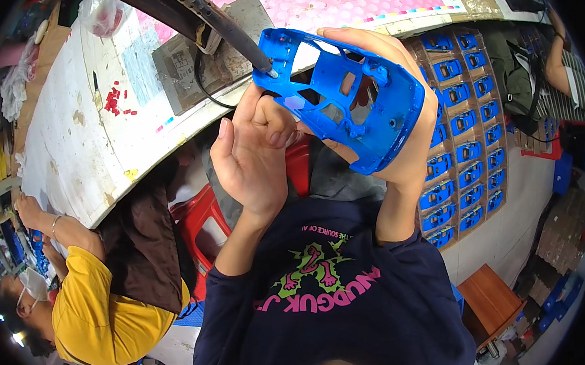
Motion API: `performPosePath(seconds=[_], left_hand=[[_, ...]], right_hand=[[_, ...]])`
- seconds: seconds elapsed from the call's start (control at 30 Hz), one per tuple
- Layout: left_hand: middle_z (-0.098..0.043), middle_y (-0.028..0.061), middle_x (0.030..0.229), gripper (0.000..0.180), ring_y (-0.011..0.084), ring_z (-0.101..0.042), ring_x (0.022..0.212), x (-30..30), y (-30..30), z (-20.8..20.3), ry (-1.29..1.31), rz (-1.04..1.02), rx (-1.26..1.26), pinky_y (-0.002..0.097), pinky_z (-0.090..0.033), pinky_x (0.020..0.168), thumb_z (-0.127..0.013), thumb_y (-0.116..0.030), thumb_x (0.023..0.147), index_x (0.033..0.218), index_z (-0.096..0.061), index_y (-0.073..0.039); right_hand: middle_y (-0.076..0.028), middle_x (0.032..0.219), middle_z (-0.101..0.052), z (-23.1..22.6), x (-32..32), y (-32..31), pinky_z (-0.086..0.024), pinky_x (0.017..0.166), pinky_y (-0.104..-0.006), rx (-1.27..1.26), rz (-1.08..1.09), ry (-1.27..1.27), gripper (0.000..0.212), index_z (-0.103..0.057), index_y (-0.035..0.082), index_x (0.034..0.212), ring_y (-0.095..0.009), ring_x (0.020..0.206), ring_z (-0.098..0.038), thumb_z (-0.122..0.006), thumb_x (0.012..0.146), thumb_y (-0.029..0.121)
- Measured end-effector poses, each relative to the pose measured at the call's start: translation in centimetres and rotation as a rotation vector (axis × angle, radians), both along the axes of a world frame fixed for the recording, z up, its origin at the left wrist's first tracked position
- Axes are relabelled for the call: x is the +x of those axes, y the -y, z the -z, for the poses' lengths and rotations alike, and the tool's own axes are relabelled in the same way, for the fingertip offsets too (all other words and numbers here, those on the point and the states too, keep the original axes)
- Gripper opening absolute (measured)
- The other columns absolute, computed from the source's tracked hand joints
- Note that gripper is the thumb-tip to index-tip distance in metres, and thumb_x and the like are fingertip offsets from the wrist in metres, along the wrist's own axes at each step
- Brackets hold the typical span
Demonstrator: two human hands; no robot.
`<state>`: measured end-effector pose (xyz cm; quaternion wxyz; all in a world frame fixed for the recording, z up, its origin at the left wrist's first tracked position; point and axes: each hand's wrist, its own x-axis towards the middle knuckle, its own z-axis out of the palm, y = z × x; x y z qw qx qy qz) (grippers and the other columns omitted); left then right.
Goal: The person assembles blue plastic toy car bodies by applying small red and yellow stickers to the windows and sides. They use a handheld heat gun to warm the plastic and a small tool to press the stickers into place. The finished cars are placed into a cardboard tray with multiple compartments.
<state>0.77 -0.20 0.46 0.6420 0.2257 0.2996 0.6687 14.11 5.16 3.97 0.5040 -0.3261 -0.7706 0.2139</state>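
Note:
A blue plastic toy car body (pixel 325 110) is tilted above the table's near edge, its hollow inside with window openings facing up. My right hand (pixel 411 133) grips its right end, fingers along the far side and palm behind. My left hand (pixel 257 160) is palm up under the left corner. Its index finger reaches up to the corner and the thumb stands apart. The other fingers curl in; whatever they may hold is hidden. A slim metal tool tip (pixel 268 69) at the end of a dark rod meets the body's left corner.
Small red pieces (pixel 114 100) lie on the white table (pixel 74 109), left of a metal plate (pixel 209 58). Cardboard trays (pixel 454 143) at right hold several blue car bodies. A person in yellow (pixel 104 305) works at left, beside a red stool (pixel 198 227). A wooden stool (pixel 491 301) stands lower right.

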Motion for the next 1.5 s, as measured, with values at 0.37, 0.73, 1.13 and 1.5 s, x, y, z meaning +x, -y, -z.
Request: performPosePath(seconds=[0.37, 0.73, 1.13, 1.5], left_hand=[[-0.052, 0.002, 0.097, 0.066, 0.0046, -0.033, 0.063, -0.1, 0.2, 0.2, -0.048, -0.001, -0.006, 0.0169, -0.027, 0.058, -0.023, -0.044, 0.083, 0.123, -0.03, 0.008], [-0.038, 0.0003, 0.065, 0.056, 0.01, -0.034, 0.063, 0.1, 3.8, 3.8, -0.279, 0.211, -0.205, 0.0227, -0.028, 0.062, -0.024, -0.04, 0.086, 0.113, -0.043, 0.005], [-0.046, -0.0011, 0.077, 0.023, 0.0053, -0.043, 0.074, -0.5, 6.4, 3.1, -0.514, 0.169, -0.246, 0.0192, -0.034, 0.068, -0.046, -0.014, 0.086, 0.099, -0.057, 0.002], [-0.048, -0.0038, 0.069, 0.01, 0.0019, -0.042, 0.064, 0.0, 6.1, 2.3, -0.426, 0.105, -0.217, 0.0157, -0.033, 0.06, -0.057, -0.007, 0.081, 0.087, -0.058, 0.001]], right_hand=[[-0.013, 0.096, -0.057, 0.2, 0.1, 0.1, -0.045, 0.076, -0.0306, 0.007, 0.012, 0.0, 0.053, -0.055, 0.001, 0.1, -0.027, 0.088, -0.057, -0.07, 0.05, 0.007], [-0.015, 0.1, -0.055, 3.5, 2.3, 3.9, -0.045, 0.077, -0.0329, -0.282, 0.028, 0.11, 0.058, -0.052, 0.002, 0.104, -0.029, 0.09, -0.056, -0.072, 0.049, 0.006], [-0.015, 0.099, -0.057, 1.7, 5.4, 8.8, -0.046, 0.076, -0.0314, -0.471, -0.108, 0.062, 0.059, -0.054, -0.003, 0.101, -0.026, 0.09, -0.057, -0.078, 0.05, 0.017], [-0.017, 0.099, -0.057, 1.2, 4.9, 9.3, -0.046, 0.076, -0.0319, -0.465, -0.155, 0.032, 0.06, -0.054, -0.004, 0.1, -0.026, 0.09, -0.058, -0.079, 0.05, 0.017]])
